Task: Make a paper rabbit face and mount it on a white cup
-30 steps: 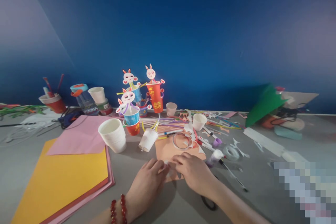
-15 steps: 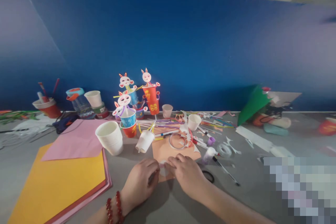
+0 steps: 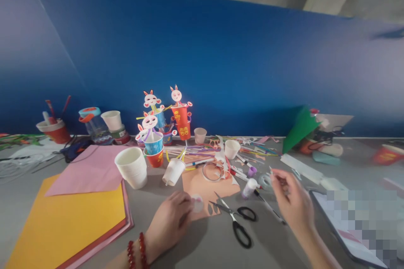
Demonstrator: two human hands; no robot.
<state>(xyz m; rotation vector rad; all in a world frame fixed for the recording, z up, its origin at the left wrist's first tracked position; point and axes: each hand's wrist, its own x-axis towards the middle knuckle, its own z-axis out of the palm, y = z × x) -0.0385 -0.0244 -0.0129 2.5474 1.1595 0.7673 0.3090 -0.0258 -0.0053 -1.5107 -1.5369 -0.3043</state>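
My left hand (image 3: 173,218), with a red bead bracelet at its wrist, rests low with curled fingers closed on the edge of a white paper disc (image 3: 198,204) marked in pink. Beneath the disc lies an orange paper sheet (image 3: 203,185) with cut-out holes. To the right, my right hand (image 3: 292,197) is raised with thumb and forefinger pinched; a tiny pale tip shows there, too small to name. A clear tape roll (image 3: 264,181) sits just left of those fingers. Scissors (image 3: 234,215) with black handles lie open between the hands. A glue stick (image 3: 249,188) stands behind them.
Rabbit figures on paper cups (image 3: 153,145) stand at the back against a blue wall (image 3: 236,63). Yellow paper (image 3: 69,214) and pink paper (image 3: 88,168) lie left. A white cup (image 3: 131,168) stands nearby. A tablet-like device (image 3: 341,227) lies right.
My right hand has left the white disc and moved right, up beside the tape roll. The scissors it covered now show. My left hand stays at the disc.
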